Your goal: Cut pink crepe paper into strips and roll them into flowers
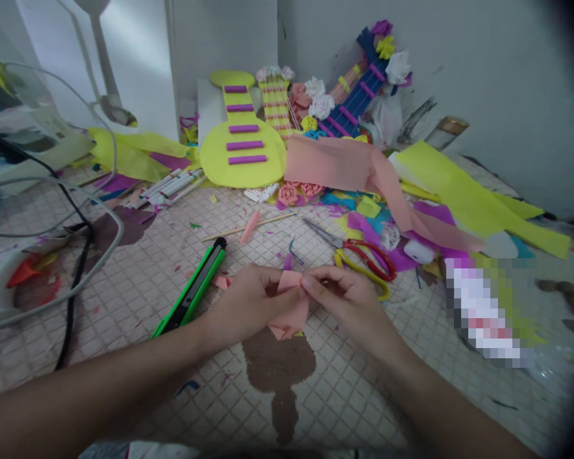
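A small piece of pink crepe paper [289,315] is held between both hands near the middle of the view. My left hand [253,296] pinches it from the left, thumb laid across its front. At its upper right edge, my right hand [342,293] grips it between thumb and fingertips. A green cutter knife [194,287] lies beside my left hand. Just beyond my right hand are scissors with red handles [370,255] and a yellow-handled pair [363,274]. A thin wooden stick [268,221] lies behind the hands.
Yellow [243,150] and blue [354,102] paper guitars lean at the back, with paper flowers nearby. Pink [332,162] and yellow crepe strips [483,197] spread to the right. Cables [79,274] loop on the left. A pixelated item [485,315] lies at right.
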Demonstrator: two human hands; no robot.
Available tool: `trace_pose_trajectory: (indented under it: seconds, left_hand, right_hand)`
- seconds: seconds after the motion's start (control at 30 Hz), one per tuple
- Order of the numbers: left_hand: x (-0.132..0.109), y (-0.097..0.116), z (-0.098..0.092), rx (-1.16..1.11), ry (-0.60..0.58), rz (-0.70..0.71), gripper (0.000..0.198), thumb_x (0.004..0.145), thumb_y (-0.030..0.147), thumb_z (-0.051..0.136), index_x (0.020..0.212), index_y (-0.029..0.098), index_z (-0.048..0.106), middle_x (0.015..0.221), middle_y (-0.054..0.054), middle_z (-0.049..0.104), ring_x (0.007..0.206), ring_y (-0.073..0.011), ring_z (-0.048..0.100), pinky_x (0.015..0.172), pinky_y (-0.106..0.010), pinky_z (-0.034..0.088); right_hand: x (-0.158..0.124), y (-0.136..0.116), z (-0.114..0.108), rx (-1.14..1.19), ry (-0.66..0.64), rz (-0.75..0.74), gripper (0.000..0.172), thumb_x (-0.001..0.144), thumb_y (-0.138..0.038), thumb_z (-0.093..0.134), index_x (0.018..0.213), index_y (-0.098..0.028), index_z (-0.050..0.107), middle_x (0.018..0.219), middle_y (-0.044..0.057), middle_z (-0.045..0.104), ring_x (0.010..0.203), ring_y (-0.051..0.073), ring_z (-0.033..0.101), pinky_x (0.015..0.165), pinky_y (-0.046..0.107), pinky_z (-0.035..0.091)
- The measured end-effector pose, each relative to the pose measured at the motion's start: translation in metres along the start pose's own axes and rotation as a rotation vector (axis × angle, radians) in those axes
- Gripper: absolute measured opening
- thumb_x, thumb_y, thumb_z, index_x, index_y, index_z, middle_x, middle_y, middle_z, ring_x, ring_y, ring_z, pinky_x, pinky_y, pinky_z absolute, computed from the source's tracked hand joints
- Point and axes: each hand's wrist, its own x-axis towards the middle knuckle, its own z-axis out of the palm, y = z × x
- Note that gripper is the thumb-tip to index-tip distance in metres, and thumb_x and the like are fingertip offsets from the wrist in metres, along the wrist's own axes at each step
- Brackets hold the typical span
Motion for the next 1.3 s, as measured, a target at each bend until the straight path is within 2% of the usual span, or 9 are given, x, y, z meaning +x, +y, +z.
trace_pose_trajectory:
  seconds: [0.13, 0.33, 0.47, 0.63, 0.73, 0.83, 1.0, 1.17, 1.3]
  left_hand:
    - [0.0007, -0.0007, -0.0008, -0.061, -0.029, 0.031, 0.040, 0.085, 0.040, 0.044, 0.060, 0.012, 0.058, 0.053, -0.002, 0.056, 0.047, -0.0076, 0.046, 0.047, -0.020, 0.033]
    - [0.0006, 0.0010, -0.0024, -0.051, 0.014, 0.052, 0.038, 0.084, 0.036, 0.046, 0.055, 0.013, 0.056, 0.051, -0.002, 0.057, 0.046, -0.0081, 0.047, 0.046, -0.020, 0.033]
    - [0.0005, 0.0009, -0.0016, -0.055, 0.037, 0.043, 0.037, 0.083, 0.035, 0.049, 0.055, 0.013, 0.056, 0.050, -0.001, 0.058, 0.046, -0.0087, 0.050, 0.045, -0.020, 0.034]
    - [0.0007, -0.0001, -0.0027, -0.126, -0.008, 0.038, 0.034, 0.085, 0.034, 0.047, 0.062, 0.013, 0.060, 0.054, -0.001, 0.059, 0.047, -0.0071, 0.049, 0.045, -0.018, 0.033]
    - [0.0006, -0.0003, -0.0036, -0.079, 0.017, 0.020, 0.036, 0.085, 0.037, 0.047, 0.061, 0.013, 0.059, 0.053, -0.002, 0.059, 0.047, -0.0082, 0.050, 0.045, -0.019, 0.033]
    - [0.0007, -0.0013, -0.0035, -0.051, 0.051, 0.006, 0.034, 0.083, 0.039, 0.050, 0.064, 0.012, 0.059, 0.053, -0.002, 0.059, 0.047, -0.0090, 0.050, 0.044, -0.019, 0.033]
    - [0.0010, -0.0057, -0.0013, -0.087, -0.035, -0.011, 0.038, 0.082, 0.045, 0.048, 0.069, 0.012, 0.061, 0.054, -0.002, 0.058, 0.049, -0.0095, 0.050, 0.045, -0.019, 0.033]
    - [-0.0001, -0.0056, 0.0002, 0.068, 0.129, 0.018, 0.034, 0.079, 0.041, 0.053, 0.061, 0.012, 0.058, 0.052, 0.002, 0.048, 0.047, -0.0074, 0.041, 0.043, -0.020, 0.028]
    - [-0.0013, -0.0035, -0.0002, 0.079, 0.114, 0.084, 0.037, 0.082, 0.040, 0.049, 0.059, 0.012, 0.057, 0.050, 0.002, 0.044, 0.047, -0.0073, 0.038, 0.043, -0.020, 0.025]
  right_hand:
    - [-0.0005, -0.0036, -0.0005, -0.054, 0.033, -0.063, 0.014, 0.075, -0.031, 0.061, 0.073, -0.018, 0.065, 0.071, 0.001, 0.066, 0.067, 0.014, 0.059, 0.062, 0.027, 0.046]
    - [-0.0027, -0.0078, -0.0035, -0.198, 0.031, -0.153, 0.013, 0.079, -0.028, 0.057, 0.073, -0.017, 0.063, 0.070, 0.001, 0.063, 0.067, 0.014, 0.057, 0.063, 0.027, 0.044]
    - [-0.0024, -0.0073, -0.0031, -0.238, -0.003, -0.138, 0.015, 0.082, -0.026, 0.053, 0.074, -0.016, 0.061, 0.069, 0.001, 0.061, 0.067, 0.014, 0.056, 0.062, 0.026, 0.043]
    - [-0.0024, -0.0075, -0.0027, -0.241, -0.030, -0.128, 0.017, 0.083, -0.028, 0.051, 0.075, -0.016, 0.059, 0.071, 0.002, 0.061, 0.068, 0.014, 0.056, 0.063, 0.027, 0.044]
    - [-0.0022, -0.0083, -0.0033, -0.252, -0.032, -0.141, 0.017, 0.083, -0.026, 0.051, 0.073, -0.016, 0.059, 0.069, 0.001, 0.060, 0.066, 0.013, 0.055, 0.062, 0.026, 0.044]
    - [-0.0018, -0.0086, -0.0034, -0.220, -0.020, -0.131, 0.014, 0.082, -0.025, 0.052, 0.076, -0.016, 0.060, 0.072, 0.002, 0.061, 0.067, 0.013, 0.056, 0.062, 0.026, 0.044]
    - [-0.0023, -0.0075, -0.0035, -0.132, -0.004, -0.154, 0.010, 0.077, -0.026, 0.059, 0.079, -0.017, 0.064, 0.072, 0.001, 0.062, 0.068, 0.013, 0.056, 0.062, 0.025, 0.045]
    - [-0.0032, -0.0083, -0.0041, -0.046, 0.000, -0.053, 0.011, 0.077, -0.027, 0.058, 0.074, -0.019, 0.065, 0.069, 0.000, 0.063, 0.064, 0.013, 0.056, 0.057, 0.024, 0.044]
    - [-0.0029, -0.0093, -0.0030, -0.004, 0.007, -0.015, 0.013, 0.076, -0.030, 0.058, 0.072, -0.019, 0.064, 0.066, 0.000, 0.061, 0.063, 0.013, 0.055, 0.055, 0.024, 0.044]
